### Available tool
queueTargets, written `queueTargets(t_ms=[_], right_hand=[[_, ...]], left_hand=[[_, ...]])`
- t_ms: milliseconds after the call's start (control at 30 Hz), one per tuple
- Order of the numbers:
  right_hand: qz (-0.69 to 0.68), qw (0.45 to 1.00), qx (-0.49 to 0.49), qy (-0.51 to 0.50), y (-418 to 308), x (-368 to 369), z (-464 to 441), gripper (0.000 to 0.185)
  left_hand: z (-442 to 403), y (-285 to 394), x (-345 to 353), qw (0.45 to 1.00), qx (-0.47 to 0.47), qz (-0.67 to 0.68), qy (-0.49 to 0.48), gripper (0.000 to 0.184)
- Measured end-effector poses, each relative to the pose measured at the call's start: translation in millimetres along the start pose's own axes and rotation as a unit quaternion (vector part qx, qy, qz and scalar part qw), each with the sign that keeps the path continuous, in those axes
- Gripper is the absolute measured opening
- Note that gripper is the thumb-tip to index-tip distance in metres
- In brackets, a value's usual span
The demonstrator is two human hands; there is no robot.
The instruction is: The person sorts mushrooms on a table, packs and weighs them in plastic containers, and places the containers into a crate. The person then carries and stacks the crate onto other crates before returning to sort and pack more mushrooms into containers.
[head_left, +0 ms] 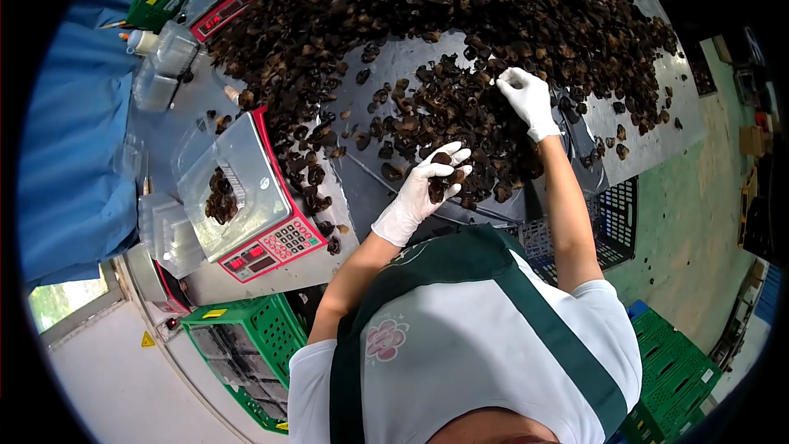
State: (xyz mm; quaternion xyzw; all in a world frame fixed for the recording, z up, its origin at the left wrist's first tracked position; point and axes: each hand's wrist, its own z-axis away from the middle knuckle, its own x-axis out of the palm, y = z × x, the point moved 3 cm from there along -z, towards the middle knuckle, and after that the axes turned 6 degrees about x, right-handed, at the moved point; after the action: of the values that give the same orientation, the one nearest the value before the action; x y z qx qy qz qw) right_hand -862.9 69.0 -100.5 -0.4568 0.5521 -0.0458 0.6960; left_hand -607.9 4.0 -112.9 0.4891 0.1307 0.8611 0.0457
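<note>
Dark brown dried pieces, like wood-ear fungus, form a large pile [394,0] on the metal table, with a smaller heap [448,111] nearer me. My left hand [423,189], in a white glove, is closed around a few dark pieces [442,185] at the near edge of the smaller heap. Gloved in white too, my right hand [526,97] is at the heap's right side, its fingers bent together; whatever they pinch is too small to make out. A clear plastic tray with dark pieces [222,197] rests on a red scale [271,242] to the left.
Stacked clear trays [168,234] stand left of the scale, and more [164,66] lie farther back near a second red scale [234,4]. Green crates [246,345] sit below at left, others [670,370] at lower right. A dark basket [612,222] is beside the table's near edge.
</note>
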Motion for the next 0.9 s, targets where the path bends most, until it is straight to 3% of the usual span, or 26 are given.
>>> queueTargets(t_ms=[67, 133, 200, 267, 300, 333, 467, 667, 767, 800, 867, 900], right_hand=[[-0.041, 0.999, 0.010, 0.011, -8.8, -13.6, 12.5, 0.018], [-0.173, 0.979, 0.001, -0.107, -19.0, -18.8, 26.1, 0.018], [-0.048, 0.991, 0.012, -0.126, -37.0, -25.0, 34.2, 0.021], [0.009, 0.997, -0.074, -0.019, -22.1, -10.3, 22.0, 0.025], [0.014, 0.999, -0.021, -0.034, -12.8, -1.3, 10.4, 0.028], [0.051, 0.998, -0.038, -0.002, -11.9, 5.9, 1.7, 0.029], [0.191, 0.978, -0.030, -0.073, -2.4, 36.5, -19.8, 0.029], [-0.046, 0.998, -0.006, 0.046, -40.3, -7.0, 14.3, 0.018], [-0.139, 0.967, -0.061, -0.207, -69.8, -22.8, 58.0, 0.027], [-0.039, 0.956, -0.015, -0.291, -83.3, -31.3, 69.5, 0.028], [-0.072, 0.976, -0.031, -0.203, -76.9, -25.3, 68.2, 0.029], [0.012, 0.988, -0.132, -0.080, -65.7, -21.7, 56.0, 0.028]], left_hand=[[-1.0, 1.7, 5.5, 0.997, -0.010, -0.016, -0.069, 0.067], [-1.1, 2.3, 9.3, 0.996, -0.011, -0.027, -0.083, 0.070], [-3.2, 3.2, 11.2, 0.994, -0.011, -0.038, -0.099, 0.074], [-3.4, 1.8, 9.4, 0.995, -0.009, -0.039, -0.089, 0.066], [-3.1, 1.2, 10.0, 0.995, -0.009, -0.039, -0.089, 0.066], [-2.6, 0.2, 10.5, 0.996, -0.017, -0.036, -0.081, 0.060], [-2.9, -2.2, 3.3, 0.998, -0.037, -0.039, -0.039, 0.051], [-5.8, -1.5, 1.5, 0.997, -0.026, -0.068, -0.035, 0.048], [-5.5, -0.5, 12.1, 0.998, -0.010, -0.014, -0.058, 0.052], [-5.9, -1.1, 12.1, 0.998, -0.012, -0.014, -0.059, 0.052], [-6.3, -1.8, 10.8, 0.998, -0.014, 0.038, -0.050, 0.048], [-7.6, -2.5, 4.2, 0.998, -0.028, 0.044, -0.030, 0.040]])
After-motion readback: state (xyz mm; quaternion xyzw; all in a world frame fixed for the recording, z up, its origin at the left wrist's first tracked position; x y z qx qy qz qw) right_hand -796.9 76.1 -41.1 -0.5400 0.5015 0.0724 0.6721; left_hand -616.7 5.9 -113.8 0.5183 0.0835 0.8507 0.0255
